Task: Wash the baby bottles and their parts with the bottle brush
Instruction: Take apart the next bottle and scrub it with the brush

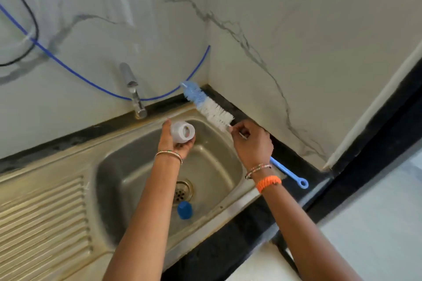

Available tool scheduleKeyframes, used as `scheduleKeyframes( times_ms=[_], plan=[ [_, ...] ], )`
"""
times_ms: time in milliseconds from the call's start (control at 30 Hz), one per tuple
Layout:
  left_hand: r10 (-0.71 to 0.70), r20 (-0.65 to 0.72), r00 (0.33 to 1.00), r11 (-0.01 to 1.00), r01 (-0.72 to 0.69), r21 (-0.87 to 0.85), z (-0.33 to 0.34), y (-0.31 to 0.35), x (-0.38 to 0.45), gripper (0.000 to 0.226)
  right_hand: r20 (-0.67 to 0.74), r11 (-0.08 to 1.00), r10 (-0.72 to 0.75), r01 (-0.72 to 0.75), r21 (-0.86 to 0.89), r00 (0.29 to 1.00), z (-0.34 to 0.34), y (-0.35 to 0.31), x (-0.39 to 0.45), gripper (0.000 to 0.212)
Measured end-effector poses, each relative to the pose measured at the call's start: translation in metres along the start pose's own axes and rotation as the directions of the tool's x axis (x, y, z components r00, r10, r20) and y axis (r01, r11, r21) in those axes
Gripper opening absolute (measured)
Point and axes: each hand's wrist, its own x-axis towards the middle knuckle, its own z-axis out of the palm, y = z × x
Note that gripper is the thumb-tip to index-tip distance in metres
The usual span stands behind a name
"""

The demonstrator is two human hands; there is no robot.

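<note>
Left hand is gripping the bottle over the sink, mouth facing the brush, which the right hand is pinching by its wire. Looks like she's lining up; next, bristles go in the opening.

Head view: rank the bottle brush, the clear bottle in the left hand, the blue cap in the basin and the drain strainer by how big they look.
1. bottle brush, by far the longest
2. clear bottle
3. blue cap and drain strainer: they look alike; the left arm hides part of the strainer, so no ranking.
</note>
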Motion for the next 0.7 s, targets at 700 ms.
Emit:
scheduleKeyframes(
  times_ms=[700],
  plan=[
    [0.517, -0.273, 0.811, 0.786, -0.577, -0.222, -0.104, 0.191, -0.023, 0.051, -0.171, 0.476, -0.862, 0.878, 0.050, 0.477, 0.046, -0.087, -0.008, 0.018]
  ],
)
